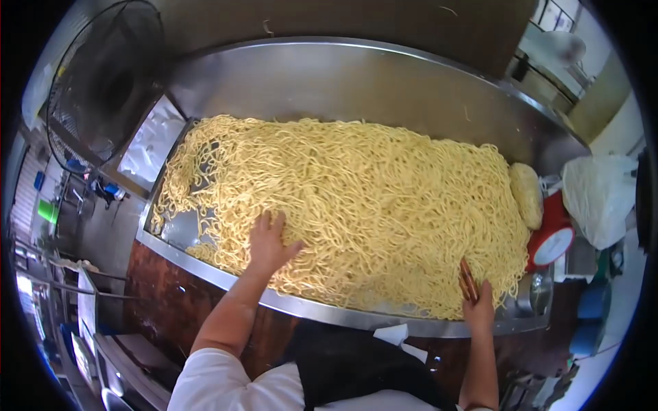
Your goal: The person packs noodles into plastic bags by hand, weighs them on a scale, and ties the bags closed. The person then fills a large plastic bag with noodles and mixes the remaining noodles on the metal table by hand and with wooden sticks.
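A wide heap of yellow noodles point(370, 198) spreads over a steel tray table point(322, 314) with a raised metal back. My left hand point(269, 243) rests on the noodles left of the middle, fingers spread and holding nothing that shows. Near the front right edge, my right hand point(480, 308) is closed around a pair of brown chopsticks point(468, 281). Their tips reach into the noodles, and part of their length is hidden by the hand.
A large fan point(103, 85) stands at the left, near white plastic bags point(152, 140). On the right are a bagged roll of noodles point(526, 195), a red scale point(552, 240), a white plastic bag point(600, 198) and a metal bowl point(541, 293).
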Motion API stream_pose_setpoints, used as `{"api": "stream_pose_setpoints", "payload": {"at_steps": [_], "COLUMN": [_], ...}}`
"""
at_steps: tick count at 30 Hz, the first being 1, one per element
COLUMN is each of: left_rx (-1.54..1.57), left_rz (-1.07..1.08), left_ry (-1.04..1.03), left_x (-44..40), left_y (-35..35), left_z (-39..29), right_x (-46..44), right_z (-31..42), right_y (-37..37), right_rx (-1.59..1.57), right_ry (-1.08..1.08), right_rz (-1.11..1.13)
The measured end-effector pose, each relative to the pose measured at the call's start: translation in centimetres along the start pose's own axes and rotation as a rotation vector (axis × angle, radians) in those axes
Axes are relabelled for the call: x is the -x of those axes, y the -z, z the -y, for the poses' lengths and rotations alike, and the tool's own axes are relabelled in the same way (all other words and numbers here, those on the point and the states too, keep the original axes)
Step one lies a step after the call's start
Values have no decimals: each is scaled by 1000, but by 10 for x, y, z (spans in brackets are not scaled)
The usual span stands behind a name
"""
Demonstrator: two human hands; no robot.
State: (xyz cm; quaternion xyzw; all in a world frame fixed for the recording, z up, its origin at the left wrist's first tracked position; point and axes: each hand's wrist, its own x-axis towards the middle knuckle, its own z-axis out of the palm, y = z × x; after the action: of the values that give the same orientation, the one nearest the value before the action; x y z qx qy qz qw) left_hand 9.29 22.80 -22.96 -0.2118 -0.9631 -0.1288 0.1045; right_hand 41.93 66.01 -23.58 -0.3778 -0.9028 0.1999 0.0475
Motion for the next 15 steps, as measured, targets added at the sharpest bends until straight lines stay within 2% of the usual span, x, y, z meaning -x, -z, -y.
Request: {"api": "stream_pose_setpoints", "payload": {"at_steps": [3, 5, 7, 9, 11, 13, 14, 15], "left_rx": [-40, -5, 15, 170, 208, 664, 645, 584], "left_rz": [94, 341, 380, 553, 575, 411, 575, 612], "left_ry": [159, 294, 369, 525, 553, 1089, 894, 772], "left_x": [-24, -43, -64, -87, -106, -126, -143, -162], "left_y": [-2, -8, -6, -19, -44, -92, -106, -129], "left_z": [-4, 1, 1, 12, 26, 55, 80, 101], "right_x": [9, 5, 6, 10, 18, 19, 15, 9], "right_z": [-6, 2, 13, 10, 11, 27, 35, 29], "right_y": [-5, -2, 8, 5, 3, 14, 19, 23], "right_rx": [63, 89, 77, 81, 94, 109, 114, 136], "right_ry": [-62, -60, -40, -37, -59, -144, -213, -223], "right_rz": [-33, -39, -6, 49, -113, -44, 20, -5]}}
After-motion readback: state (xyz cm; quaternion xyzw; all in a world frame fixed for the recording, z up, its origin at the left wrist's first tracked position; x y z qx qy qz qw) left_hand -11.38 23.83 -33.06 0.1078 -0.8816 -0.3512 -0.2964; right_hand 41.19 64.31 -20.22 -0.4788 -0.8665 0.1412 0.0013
